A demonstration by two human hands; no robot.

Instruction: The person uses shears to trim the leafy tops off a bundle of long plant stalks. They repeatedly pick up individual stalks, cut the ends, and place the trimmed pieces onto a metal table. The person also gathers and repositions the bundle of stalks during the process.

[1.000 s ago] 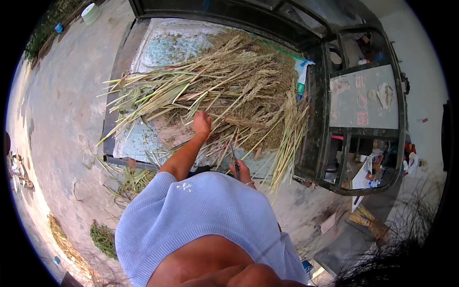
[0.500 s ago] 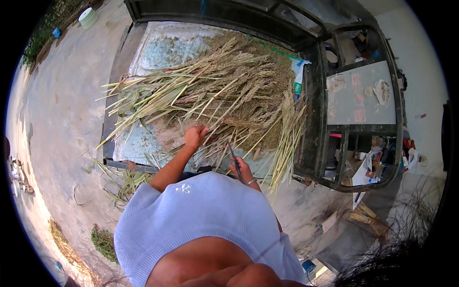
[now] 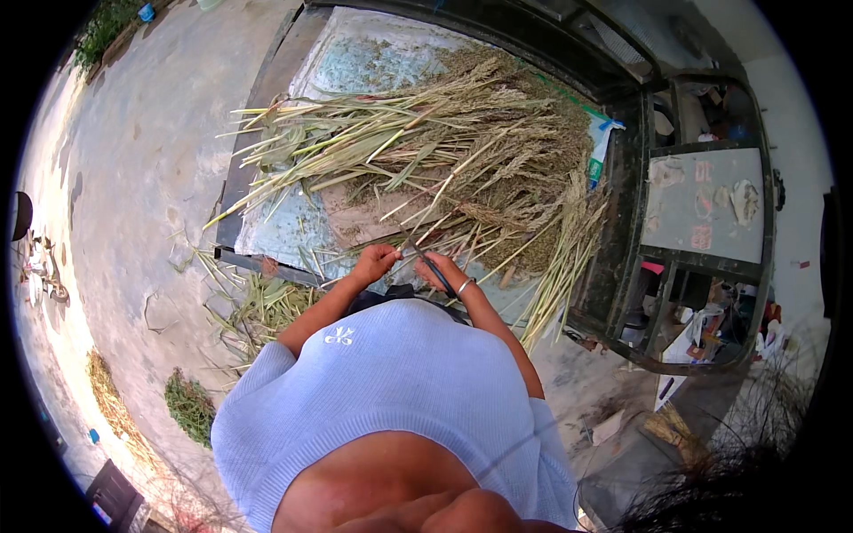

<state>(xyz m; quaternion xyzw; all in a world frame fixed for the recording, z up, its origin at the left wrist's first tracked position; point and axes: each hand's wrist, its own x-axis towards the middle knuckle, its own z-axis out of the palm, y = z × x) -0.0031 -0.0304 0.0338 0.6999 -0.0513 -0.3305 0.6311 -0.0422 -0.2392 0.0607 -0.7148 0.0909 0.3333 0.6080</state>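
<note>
My left hand (image 3: 376, 263) is closed in a pinch at the near side of a flatbed, with what looks like a stalk end at its fingertips. Just right of it, my right hand (image 3: 437, 274) grips a knife-like tool (image 3: 447, 282) with a dark handle. Its thin blade points away from me, toward the left fingertips. Beyond both hands lies a heap of cut grain stalks (image 3: 355, 147), pale stems to the left and brown seed heads (image 3: 506, 151) to the right. A brown board-like patch (image 3: 360, 218) shows between the hands and the stalks.
A pale blue sheet (image 3: 275, 233) lines the dark metal truck bed (image 3: 591, 320). A cab frame (image 3: 755, 258) stands at the right. Leafy scraps (image 3: 267, 311) lie on the concrete floor (image 3: 151, 195) at the left, near a green plant pile (image 3: 188, 404).
My hands have come together: the right moved up beside the left, bringing the knife-like tool to its fingertips. The left has drawn nearer to me. The whole view has shifted.
</note>
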